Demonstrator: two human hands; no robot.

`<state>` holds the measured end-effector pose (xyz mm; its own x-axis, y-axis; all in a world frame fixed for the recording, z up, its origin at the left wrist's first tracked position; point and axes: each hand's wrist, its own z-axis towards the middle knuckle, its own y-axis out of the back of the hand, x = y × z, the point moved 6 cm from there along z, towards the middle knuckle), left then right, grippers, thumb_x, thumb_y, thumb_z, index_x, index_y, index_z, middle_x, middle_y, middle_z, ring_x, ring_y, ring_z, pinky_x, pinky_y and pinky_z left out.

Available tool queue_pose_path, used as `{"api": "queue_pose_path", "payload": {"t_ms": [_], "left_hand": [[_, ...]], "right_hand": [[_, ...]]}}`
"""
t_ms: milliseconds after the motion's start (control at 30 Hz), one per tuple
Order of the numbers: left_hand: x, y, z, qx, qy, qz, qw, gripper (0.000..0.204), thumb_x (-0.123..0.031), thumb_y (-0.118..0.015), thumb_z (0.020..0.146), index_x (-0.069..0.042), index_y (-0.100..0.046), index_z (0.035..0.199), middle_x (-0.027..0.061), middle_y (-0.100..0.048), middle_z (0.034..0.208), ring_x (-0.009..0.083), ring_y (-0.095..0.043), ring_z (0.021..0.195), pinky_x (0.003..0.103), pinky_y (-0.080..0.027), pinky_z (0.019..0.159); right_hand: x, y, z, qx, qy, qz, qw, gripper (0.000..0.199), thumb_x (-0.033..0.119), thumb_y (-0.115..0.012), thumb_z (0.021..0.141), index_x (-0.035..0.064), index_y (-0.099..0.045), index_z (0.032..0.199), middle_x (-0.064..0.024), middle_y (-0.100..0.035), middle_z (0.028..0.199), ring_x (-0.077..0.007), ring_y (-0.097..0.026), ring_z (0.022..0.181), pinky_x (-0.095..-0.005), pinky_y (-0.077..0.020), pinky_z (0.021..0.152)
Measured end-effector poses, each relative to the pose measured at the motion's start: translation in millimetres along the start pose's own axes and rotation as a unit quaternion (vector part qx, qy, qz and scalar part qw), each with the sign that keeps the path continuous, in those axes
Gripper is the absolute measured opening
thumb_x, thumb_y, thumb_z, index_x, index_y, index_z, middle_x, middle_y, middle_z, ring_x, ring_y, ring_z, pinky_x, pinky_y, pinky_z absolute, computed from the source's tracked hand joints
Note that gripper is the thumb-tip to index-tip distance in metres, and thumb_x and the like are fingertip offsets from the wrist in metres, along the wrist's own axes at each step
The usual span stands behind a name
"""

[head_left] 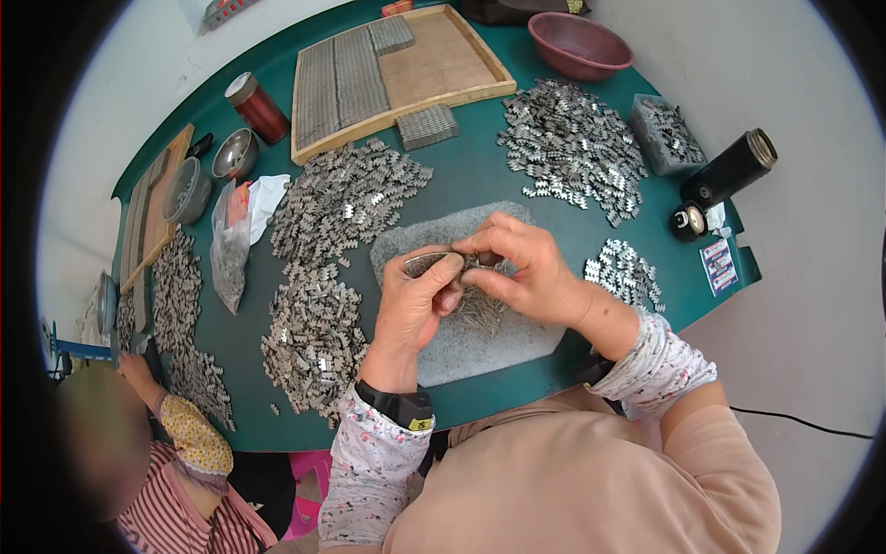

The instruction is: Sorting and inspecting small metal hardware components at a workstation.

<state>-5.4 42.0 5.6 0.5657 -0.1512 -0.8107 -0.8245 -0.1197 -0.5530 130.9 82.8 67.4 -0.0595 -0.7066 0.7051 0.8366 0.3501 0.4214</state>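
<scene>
Both my hands meet over a grey felt-like mat (461, 360) at the table's front. My left hand (411, 309) is closed round a dark grey strip of small metal pieces (421, 264), its thumb pressed along it. At the strip's right end, my right hand (535, 272) pinches with thumb and fingers; what lies between its fingertips is too small to make out. A heap of thin metal pins (480, 314) lies on the mat just beneath my fingers.
Heaps of toothed metal plates lie left (314, 342), far left, and right (577, 148). Behind stands a wooden tray (443, 69) with rows of metal blocks. A red bowl (581, 46), black flask (734, 166) and red thermos (258, 109) stand around. Another person's hand (138, 374) is at left.
</scene>
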Motion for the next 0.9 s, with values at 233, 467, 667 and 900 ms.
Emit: {"api": "queue_pose_path", "payload": {"t_ms": [233,467,667,900], "left_hand": [[-2.3,10.7,0.8,-0.077,-0.03,0.06,0.995,0.02,-0.017,-0.066,0.087,0.002,-0.063,0.092,0.0058,-0.059,0.067,0.0122,-0.051,0.05,0.024,-0.036,0.043],[-3.7,14.3,6.6,-0.044,-0.023,-0.026,0.998,0.017,-0.012,-0.056,0.088,0.003,-0.062,0.088,0.0097,-0.062,0.071,0.0164,-0.057,0.056,0.028,-0.043,0.048],[-4.5,15.6,6.9,-0.033,-0.021,-0.037,0.999,0.015,-0.009,-0.054,0.086,0.004,-0.062,0.087,0.0113,-0.064,0.074,0.019,-0.061,0.059,0.03,-0.046,0.05],[-0.8,15.3,6.1,-0.043,-0.015,0.012,0.999,0.011,-0.007,-0.06,0.085,0.003,-0.062,0.087,0.0114,-0.065,0.076,0.0171,-0.062,0.057,0.028,-0.048,0.047]], "right_hand": [[-62.6,47.3,17.5,0.035,-0.076,-0.397,0.914,0.015,0.014,-0.07,0.077,0.0017,-0.068,0.086,-0.0132,-0.061,0.085,-0.0311,-0.062,0.086,-0.039,-0.051,0.072],[-92.2,37.8,14.1,0.102,-0.018,-0.498,0.861,0.004,0.006,-0.063,0.074,0.0027,-0.061,0.075,-0.0122,-0.058,0.082,-0.0292,-0.059,0.084,-0.039,-0.0503,0.072],[-88.3,37.4,17.6,0.096,0.026,-0.507,0.856,0.004,0.002,-0.059,0.07,0.0038,-0.059,0.074,-0.0119,-0.057,0.08,-0.0278,-0.059,0.083,-0.0365,-0.0506,0.07],[-45.5,17.0,-6.1,0.149,0.105,-0.334,0.925,0.015,0.002,-0.062,0.072,0.003,-0.063,0.087,-0.0108,-0.055,0.082,-0.03,-0.059,0.077,-0.0394,-0.0503,0.065]]}}
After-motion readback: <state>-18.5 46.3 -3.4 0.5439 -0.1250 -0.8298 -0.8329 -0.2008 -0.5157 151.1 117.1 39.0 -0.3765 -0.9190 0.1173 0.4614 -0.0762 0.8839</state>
